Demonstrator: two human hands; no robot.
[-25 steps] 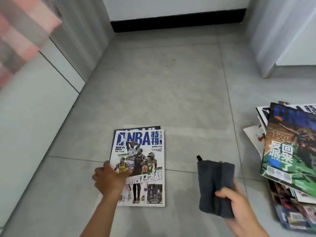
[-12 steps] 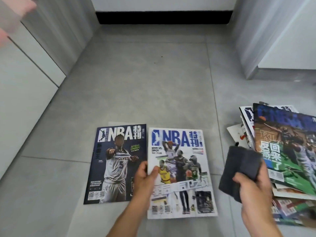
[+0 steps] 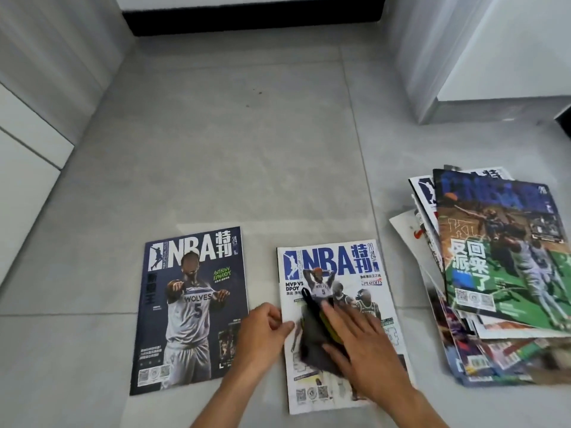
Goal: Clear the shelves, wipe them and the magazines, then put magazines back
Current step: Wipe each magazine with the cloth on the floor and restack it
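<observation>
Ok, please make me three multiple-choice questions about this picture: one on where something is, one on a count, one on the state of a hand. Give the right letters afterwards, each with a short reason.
1. Where does the dark cloth lie?
A. on the white-cover magazine
B. on the dark-cover magazine
C. on the pile of magazines

2. How many magazines lie singly on the floor, apart from the pile?
A. one
B. two
C. four

3. What does the right hand do?
A. hangs in the air, holding nothing
B. presses the cloth flat onto the cover
C. lifts a magazine off the pile

Answers:
1 A, the cloth sits on the white cover, under the right hand.
2 B, the dark and the white cover lie side by side.
3 B, its fingers lie spread on the cloth, while the left hand holds that magazine's left edge.
</observation>
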